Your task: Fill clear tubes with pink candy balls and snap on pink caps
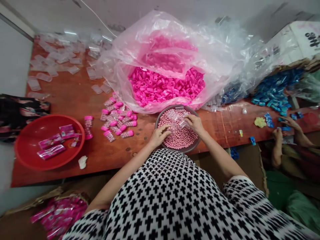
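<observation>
A grey bowl [190, 148] full of small pink candy balls [178, 139] stands right in front of me. Over its right side, my right hand [194, 124] pinches a small clear plastic container [183, 124]. My left hand [160, 135] is at the bowl's left rim, thumb and fingers closed around what looks like another clear container [171, 128], partly hidden by the fingers. More clear plastic [173, 115] lies on the candy behind my hands. Left of the bowl is a pile of filled little bottles with pink caps [117, 121].
Behind the bowl, a large clear bag [160, 106] holds pink caps [165, 87]. Clear containers [57, 55] lie at the back left. A red basin [27, 151] holds several pink packets [51, 141]. At right, a co-worker's hands [287, 123] handle blue packets near a blue pile [272, 90].
</observation>
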`<state>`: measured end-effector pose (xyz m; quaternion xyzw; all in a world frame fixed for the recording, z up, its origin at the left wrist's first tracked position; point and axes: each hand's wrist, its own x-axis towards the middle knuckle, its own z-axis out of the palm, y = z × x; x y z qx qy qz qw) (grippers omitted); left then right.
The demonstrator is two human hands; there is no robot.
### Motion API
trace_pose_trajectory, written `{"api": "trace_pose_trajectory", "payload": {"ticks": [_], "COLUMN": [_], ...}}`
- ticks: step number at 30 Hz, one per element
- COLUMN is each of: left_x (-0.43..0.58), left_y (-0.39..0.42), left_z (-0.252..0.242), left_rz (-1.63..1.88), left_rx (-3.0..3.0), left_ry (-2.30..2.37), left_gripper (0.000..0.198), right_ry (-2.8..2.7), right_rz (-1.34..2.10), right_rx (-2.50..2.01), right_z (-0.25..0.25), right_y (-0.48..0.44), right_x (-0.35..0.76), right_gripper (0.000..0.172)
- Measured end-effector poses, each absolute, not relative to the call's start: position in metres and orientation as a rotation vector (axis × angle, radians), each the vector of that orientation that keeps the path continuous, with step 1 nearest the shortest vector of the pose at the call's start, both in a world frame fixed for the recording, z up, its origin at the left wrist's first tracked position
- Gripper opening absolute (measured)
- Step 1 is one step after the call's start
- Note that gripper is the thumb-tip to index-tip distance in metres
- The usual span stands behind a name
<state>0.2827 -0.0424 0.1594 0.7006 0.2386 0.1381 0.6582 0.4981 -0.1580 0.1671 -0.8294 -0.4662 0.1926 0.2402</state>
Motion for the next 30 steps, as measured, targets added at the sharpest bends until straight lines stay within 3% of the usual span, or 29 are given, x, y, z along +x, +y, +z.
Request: {"api": "trace_pose_trajectory", "payload": {"ticks": [6, 12, 17, 23, 30], "left_x": [0.283, 0.288, 0.295, 0.308, 0.307], "left_y": [-0.037, -0.03, -0.025, -0.034, -0.044], "left_z": [0.158, 0.159, 0.157, 0.163, 0.192], "left_rz": [0.353, 0.363, 0.399, 0.421, 0.496], "left_rx": [1.587, 1.413, 1.36, 1.071, 0.539], "left_ry": [0.587, 0.668, 0.745, 0.707, 0.635], "left_gripper": [0.023, 0.029, 0.027, 0.031, 0.036], "right_ry": [-1.373, -1.823, -1.401, -0.817, -0.682], "right_rz": [0.233, 0.329, 0.359, 0.85, 0.773], "right_rx": [-2.622, -2.584, -2.389, -1.667, -1.542], "right_z": [0.172, 0.164, 0.172, 0.198, 0.199], "right_y": [-0.119, -0.09, -0.099, -0.118, -0.123], "right_x": [0.559, 0.591, 0.587, 0.511, 0.435], "right_gripper": [0.033, 0.032, 0.03, 0.033, 0.03]}}
